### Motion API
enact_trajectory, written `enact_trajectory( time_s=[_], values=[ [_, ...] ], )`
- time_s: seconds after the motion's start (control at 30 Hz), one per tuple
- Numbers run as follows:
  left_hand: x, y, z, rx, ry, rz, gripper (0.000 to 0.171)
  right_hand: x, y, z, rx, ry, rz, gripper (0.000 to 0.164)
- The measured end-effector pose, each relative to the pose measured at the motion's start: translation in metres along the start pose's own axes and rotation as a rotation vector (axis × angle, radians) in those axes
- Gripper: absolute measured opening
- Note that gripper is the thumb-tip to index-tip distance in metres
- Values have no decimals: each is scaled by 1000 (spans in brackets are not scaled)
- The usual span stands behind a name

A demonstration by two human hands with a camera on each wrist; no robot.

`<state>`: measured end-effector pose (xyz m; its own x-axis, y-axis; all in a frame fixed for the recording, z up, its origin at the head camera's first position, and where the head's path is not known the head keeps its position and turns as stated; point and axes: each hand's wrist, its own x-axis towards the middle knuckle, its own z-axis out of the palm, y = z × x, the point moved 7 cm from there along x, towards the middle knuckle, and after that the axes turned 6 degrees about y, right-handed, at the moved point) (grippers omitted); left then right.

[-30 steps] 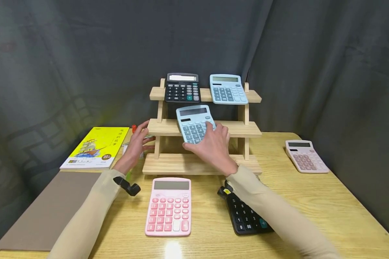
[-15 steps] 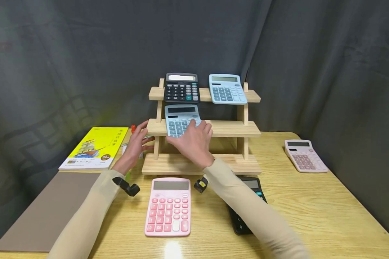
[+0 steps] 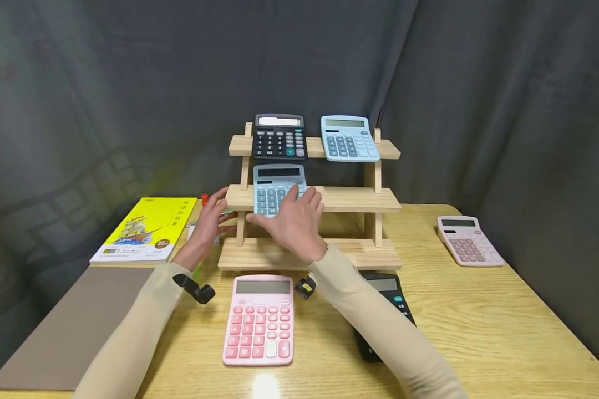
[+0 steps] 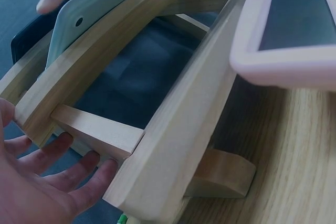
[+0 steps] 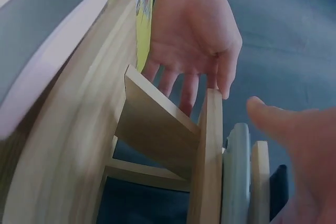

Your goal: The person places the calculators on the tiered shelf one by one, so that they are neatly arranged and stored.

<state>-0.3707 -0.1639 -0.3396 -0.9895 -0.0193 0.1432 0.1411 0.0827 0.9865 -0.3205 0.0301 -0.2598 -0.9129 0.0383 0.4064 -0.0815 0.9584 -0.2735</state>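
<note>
A light blue calculator (image 3: 268, 197) leans on the left part of the wooden stand's (image 3: 351, 198) middle shelf. My right hand (image 3: 294, 227) is spread in front of its lower right, thumb stretched past the lower left corner. In the right wrist view the thumb (image 5: 273, 119) stands apart from that calculator's edge (image 5: 237, 166). My left hand (image 3: 204, 230) holds the left end of the middle shelf, thumb at the edge and fingers at the side support (image 4: 94, 129). On the top shelf stand a black calculator (image 3: 279, 141) and another light blue calculator (image 3: 350, 141).
A pink calculator (image 3: 258, 321) lies before the stand. Right of it, a black calculator (image 3: 386, 285) is partly under my right sleeve. A pale pink calculator (image 3: 469, 242) lies far right. On the left are a yellow book (image 3: 155, 221) and a grey-brown board (image 3: 75, 327).
My right hand has moved left with the light blue calculator, which now rests on the middle shelf. The thumb has since slid slightly down and left. My left hand stays put.
</note>
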Motion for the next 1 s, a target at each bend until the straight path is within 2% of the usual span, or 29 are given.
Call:
enact_trajectory(
  time_s=[0.23,0.4,0.6,0.7,0.87,1.0],
  values=[
    [0,-3,1,-22,-3,1,59,-18,20,-22,185,36,-53,120],
    [1,-1,0,-28,4,-2,58,-38,53,-44,210,69,-135,113],
    [1,-1,1,-17,8,-11,57,-55,113,-67,219,157,-188,103],
    [0,-1,0,-18,8,-11,57,-60,144,-80,224,197,-189,99],
    [1,-1,0,-25,6,-9,57,-63,199,-99,240,206,-110,93],
    [1,-1,0,-19,8,-15,57,-62,253,-104,209,184,-28,92]
  ],
)
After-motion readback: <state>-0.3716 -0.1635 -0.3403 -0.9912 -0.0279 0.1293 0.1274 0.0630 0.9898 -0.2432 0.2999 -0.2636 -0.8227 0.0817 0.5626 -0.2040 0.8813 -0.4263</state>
